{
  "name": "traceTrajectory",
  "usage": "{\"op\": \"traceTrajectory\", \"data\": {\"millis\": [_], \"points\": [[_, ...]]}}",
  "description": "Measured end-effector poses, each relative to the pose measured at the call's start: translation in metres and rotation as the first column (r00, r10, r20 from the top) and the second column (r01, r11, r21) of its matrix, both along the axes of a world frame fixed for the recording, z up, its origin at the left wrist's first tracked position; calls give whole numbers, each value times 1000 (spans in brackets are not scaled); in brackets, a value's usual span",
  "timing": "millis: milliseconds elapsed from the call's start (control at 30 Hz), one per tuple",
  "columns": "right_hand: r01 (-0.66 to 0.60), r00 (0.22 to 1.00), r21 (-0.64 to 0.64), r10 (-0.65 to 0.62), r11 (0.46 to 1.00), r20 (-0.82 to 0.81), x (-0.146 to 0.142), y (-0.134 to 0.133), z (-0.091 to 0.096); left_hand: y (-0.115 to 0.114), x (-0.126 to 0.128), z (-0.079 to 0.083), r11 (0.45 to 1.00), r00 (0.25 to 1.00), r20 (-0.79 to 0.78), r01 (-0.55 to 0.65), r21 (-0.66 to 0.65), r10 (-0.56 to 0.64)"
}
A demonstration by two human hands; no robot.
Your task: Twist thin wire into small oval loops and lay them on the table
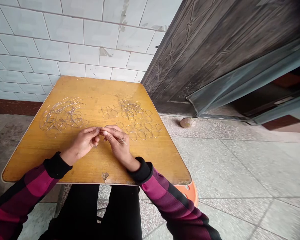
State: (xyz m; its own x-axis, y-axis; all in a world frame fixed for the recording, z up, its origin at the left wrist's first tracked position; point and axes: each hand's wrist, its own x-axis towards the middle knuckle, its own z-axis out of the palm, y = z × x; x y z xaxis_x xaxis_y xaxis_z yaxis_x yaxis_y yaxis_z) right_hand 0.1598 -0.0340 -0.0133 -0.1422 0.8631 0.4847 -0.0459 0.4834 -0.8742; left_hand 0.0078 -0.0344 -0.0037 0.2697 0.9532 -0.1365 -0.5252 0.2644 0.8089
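Observation:
My left hand and my right hand meet over the middle of a small wooden table. Both pinch a thin piece of wire between their fingertips; one end sticks out past my right hand. A tangled heap of loose wire lies on the table's left. On the right lie several small bent wire loops, some piled, some spread in rows. Both sleeves are pink and black.
A white tiled wall stands behind the table. A dark carved door is at the right, with a small round object on the floor near its threshold. An orange stool shows under the table's right corner.

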Motion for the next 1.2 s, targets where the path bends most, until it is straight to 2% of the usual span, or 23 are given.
{"op": "traceTrajectory", "data": {"millis": [100,233,333,433,600,733,833,900,1100,1200], "points": [[23,998,101,-28,995,50,1,-3,2,2,-1,-2,997,993,106,64,-49,-59],[60,995,236,-76,970,60,2,-6,6,4,-4,0,997,995,76,68,-38,-65],[94,988,240,-121,966,100,3,-5,6,4,-5,3,999,998,35,46,-13,-46],[112,984,241,-141,964,106,3,-4,4,4,-5,6,998,998,52,31,-62,-28],[-7,987,355,-51,935,155,3,-6,4,7,-4,6,981,990,142,9,-195,19],[-49,954,453,-93,890,284,4,-7,4,8,-5,7,976,981,186,-16,-216,57],[-77,947,511,-97,856,306,5,-5,3,7,-6,11,973,980,191,-16,-230,62],[-120,950,512,-51,850,308,7,-4,3,6,-7,13,972,981,186,-14,-232,59],[-220,943,425,80,878,322,13,-2,12,5,-12,15,966,974,224,22,-258,38],[-304,935,380,198,874,293,15,-2,16,3,-13,19,975,980,193,-10,-223,54]]}}
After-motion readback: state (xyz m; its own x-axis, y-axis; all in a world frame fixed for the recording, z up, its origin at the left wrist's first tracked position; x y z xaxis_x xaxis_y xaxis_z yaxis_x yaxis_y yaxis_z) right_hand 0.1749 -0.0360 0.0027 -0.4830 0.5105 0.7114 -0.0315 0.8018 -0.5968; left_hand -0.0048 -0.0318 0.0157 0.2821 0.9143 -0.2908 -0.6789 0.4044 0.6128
